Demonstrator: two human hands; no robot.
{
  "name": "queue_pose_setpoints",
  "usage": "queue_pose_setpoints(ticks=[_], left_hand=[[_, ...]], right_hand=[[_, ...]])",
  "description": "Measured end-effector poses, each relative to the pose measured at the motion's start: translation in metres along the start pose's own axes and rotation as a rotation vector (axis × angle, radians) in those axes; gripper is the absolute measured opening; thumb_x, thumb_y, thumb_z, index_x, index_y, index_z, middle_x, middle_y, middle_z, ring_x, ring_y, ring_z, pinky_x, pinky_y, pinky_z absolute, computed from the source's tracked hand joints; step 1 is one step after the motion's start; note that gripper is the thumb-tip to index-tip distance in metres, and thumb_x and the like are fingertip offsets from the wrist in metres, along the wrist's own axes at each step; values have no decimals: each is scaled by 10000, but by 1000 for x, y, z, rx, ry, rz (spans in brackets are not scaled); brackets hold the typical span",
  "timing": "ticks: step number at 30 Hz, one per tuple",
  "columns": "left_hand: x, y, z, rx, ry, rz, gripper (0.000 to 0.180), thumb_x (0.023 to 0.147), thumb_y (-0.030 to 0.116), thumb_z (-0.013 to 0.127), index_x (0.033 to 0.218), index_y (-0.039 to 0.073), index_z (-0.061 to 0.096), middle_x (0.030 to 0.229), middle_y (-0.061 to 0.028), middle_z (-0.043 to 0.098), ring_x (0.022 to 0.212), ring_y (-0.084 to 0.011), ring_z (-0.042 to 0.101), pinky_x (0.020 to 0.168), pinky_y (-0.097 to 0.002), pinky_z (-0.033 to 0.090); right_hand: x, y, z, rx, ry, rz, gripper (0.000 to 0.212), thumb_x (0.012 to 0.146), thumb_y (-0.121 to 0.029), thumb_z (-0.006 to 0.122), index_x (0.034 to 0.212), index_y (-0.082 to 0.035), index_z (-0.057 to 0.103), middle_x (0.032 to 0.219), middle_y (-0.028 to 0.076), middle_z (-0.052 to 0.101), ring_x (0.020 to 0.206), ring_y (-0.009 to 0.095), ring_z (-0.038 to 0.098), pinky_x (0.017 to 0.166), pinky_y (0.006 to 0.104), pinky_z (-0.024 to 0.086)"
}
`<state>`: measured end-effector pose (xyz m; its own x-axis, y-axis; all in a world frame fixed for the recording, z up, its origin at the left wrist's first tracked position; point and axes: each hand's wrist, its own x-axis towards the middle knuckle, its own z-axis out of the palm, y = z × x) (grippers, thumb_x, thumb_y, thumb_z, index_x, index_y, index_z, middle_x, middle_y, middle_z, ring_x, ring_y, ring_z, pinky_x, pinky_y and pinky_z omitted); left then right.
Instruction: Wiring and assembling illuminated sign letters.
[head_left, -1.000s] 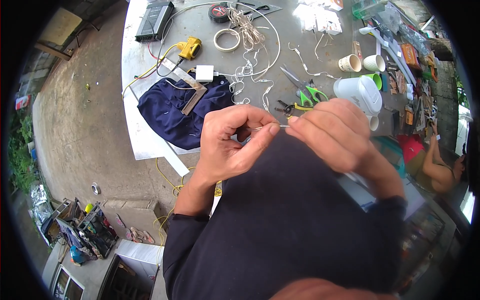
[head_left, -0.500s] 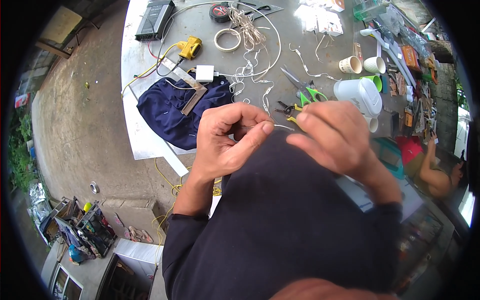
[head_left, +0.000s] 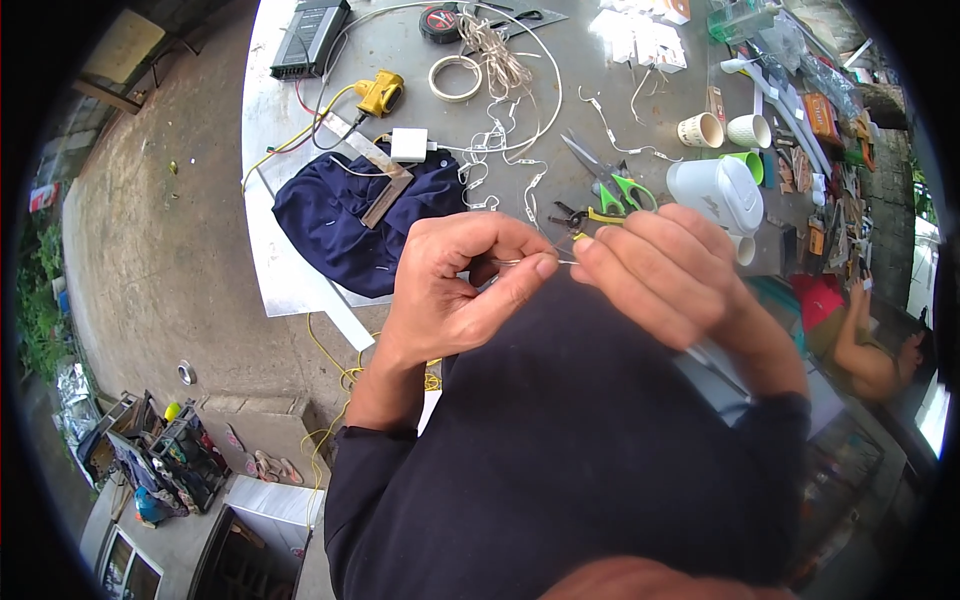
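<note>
Between thumb and fingertips, my left hand [head_left: 470, 285] pinches a thin pale wire [head_left: 565, 262] above the table's near edge. My right hand [head_left: 665, 275] closes its thumb and fingers on the other end of that wire, a short gap away. Just beyond the hands lie green-handled scissors [head_left: 615, 187] with their blades apart, and a yellow-handled cutting tool [head_left: 590, 216] partly hidden by my right fingers. A string of small white light modules [head_left: 535, 180] trails across the table behind my left hand.
Dark blue cloth [head_left: 330, 235] with a metal square [head_left: 390, 195] lies at left. A white adapter [head_left: 410, 146], yellow socket [head_left: 380, 94], tape roll [head_left: 455, 78] and black power unit [head_left: 310, 40] sit beyond. Cups [head_left: 700, 130] and a white jug [head_left: 715, 190] stand right; another person [head_left: 865, 340] is farther right.
My right hand has moved left and closed its fingers on the wire's free end. My left hand keeps its pinch, nearly in place.
</note>
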<state>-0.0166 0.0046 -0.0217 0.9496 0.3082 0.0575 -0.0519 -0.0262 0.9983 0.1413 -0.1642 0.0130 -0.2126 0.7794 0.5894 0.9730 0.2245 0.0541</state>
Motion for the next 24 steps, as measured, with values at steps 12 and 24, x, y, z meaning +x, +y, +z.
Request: queue_pose_setpoints(ticks=[12,24], left_hand=[[1,-6,1,-15,62,8,57,840,34,740,821,2,696,646,-8,627,528,-50,515,482,-225,375],[2,-3,9,-44,33,50,47,826,26,744,813,3,705,639,-15,626,526,-62,521,483,-231,380]], right_hand=[[3,-3,-12,319,-56,473,268,810,-221,797,966,-36,683,869,63,669,785,239,642,666,355,500],[0,-2,-2,181,42,134,121,780,-53,767,885,-11,724,752,36,660,679,154,625,586,293,495]])
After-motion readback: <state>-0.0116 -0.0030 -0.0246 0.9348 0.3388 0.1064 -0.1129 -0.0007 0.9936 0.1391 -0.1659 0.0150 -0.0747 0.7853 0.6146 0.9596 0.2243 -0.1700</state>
